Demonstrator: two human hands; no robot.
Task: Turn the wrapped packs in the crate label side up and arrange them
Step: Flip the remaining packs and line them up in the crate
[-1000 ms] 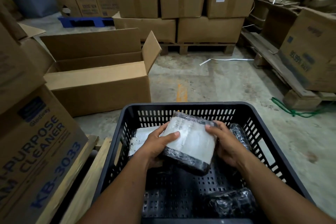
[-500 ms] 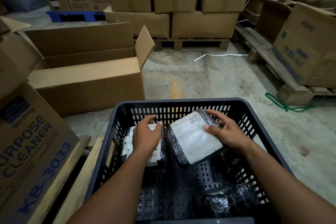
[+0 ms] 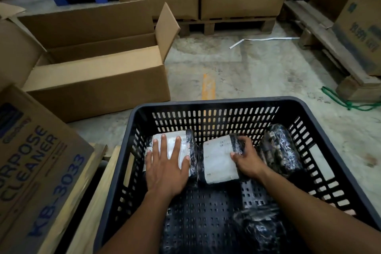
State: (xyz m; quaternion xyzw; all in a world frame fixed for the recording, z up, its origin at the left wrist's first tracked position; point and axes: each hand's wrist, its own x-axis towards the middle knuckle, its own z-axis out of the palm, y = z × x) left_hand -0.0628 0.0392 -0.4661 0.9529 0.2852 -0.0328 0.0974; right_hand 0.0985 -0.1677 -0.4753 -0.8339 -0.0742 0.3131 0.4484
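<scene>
A black slotted crate [image 3: 208, 103] stands in front of me. Two wrapped packs lie side by side at its far wall, white labels up. My left hand [image 3: 165, 165] lies flat, fingers spread, on the left pack [image 3: 186, 140]. My right hand [image 3: 246, 160] grips the right edge of the second pack [image 3: 218, 161], which rests on the crate floor. A third pack [image 3: 281, 150] in black wrap lies along the right wall with no label showing. Another dark pack [image 3: 257, 231] sits near the front right, partly hidden by my right forearm.
An open cardboard box [image 3: 99, 76] stands on the floor to the left of the crate. A printed cleaner carton [image 3: 35, 163] sits close at the left on wooden boards. Stacked cartons on pallets line the back and right. A green cord [image 3: 348, 105] lies on the concrete.
The labelled pack held in both hands came down beside the first pack at the crate's far wall. My left hand moved off it onto the left pack.
</scene>
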